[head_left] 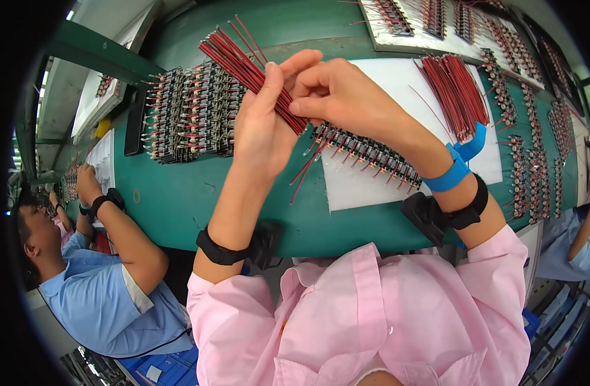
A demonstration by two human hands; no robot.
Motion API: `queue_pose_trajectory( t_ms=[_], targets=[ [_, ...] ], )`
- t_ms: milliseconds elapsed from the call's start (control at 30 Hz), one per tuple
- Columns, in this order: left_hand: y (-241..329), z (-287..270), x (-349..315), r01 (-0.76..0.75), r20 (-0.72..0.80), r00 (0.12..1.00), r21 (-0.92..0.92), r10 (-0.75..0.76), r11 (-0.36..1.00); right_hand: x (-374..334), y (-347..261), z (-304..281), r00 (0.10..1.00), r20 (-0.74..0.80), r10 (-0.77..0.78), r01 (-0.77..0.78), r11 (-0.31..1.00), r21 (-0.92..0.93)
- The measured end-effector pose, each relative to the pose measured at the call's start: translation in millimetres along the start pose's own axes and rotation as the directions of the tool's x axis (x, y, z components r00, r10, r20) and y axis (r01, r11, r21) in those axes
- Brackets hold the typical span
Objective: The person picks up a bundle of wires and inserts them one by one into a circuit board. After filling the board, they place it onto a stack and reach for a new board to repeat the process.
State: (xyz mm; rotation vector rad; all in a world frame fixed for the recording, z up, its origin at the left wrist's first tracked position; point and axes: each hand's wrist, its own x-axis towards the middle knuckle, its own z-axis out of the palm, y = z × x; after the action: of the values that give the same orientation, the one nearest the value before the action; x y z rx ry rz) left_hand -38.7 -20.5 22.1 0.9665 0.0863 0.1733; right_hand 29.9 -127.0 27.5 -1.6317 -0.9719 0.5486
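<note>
A bundle of thin dark-red wires [234,61] slants across my left hand [267,119], which is closed around it with the thumb laid on top. My right hand [324,90] meets the bundle near its lower end, thumb and forefinger pinched at the wires; whether a single wire is between them is too small to tell. Below my hands, a row of small black circuit boards [366,154] runs slantwise over a white foam sheet [346,193], with a few red wires hanging from its left end. Another pile of dark-red wires [452,96] lies on the sheet to the right.
Stacked rows of wired boards [192,112] stand at the left on the green table [179,219], beside a black tray [135,122]. More board rows [533,154] lie at the right. A white panel [398,42] with boards sits at the back. A co-worker [108,289] works at the left.
</note>
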Motion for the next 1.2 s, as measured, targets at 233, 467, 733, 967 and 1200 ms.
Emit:
queue_pose_trajectory(
  t_ms=[233, 467, 733, 967, 1200],
  targets=[
    [-2, -7, -8, -0.037, -0.055, 0.998, -0.041, 0.034, 0.998, -2, -4, -1, 0.985, 0.106, 0.136, -0.153, 0.973, 0.172],
    [-3, -14, -2, -0.001, -0.035, 0.999, 0.054, 0.003, 0.999, 2, 3, 1, 0.985, 0.076, 0.155, -0.162, 0.982, 0.101],
    [5, -25, -2, -0.022, -0.321, 0.945, 0.14, 0.067, 0.99, 2, 9, -4, 0.981, -0.021, 0.195, -0.18, 0.937, 0.298],
    [1, -25, -6, 0.159, -0.169, 0.981, 0.429, -0.094, 0.889, 4, 15, -5, 0.983, -0.069, 0.17, -0.13, 0.909, 0.397],
    [-1, -27, -9, 0.103, -0.177, 0.984, 0.456, -0.023, 0.884, 3, 9, 2, 0.979, -0.201, 0.029, -0.032, 0.999, -0.012]
  ],
)
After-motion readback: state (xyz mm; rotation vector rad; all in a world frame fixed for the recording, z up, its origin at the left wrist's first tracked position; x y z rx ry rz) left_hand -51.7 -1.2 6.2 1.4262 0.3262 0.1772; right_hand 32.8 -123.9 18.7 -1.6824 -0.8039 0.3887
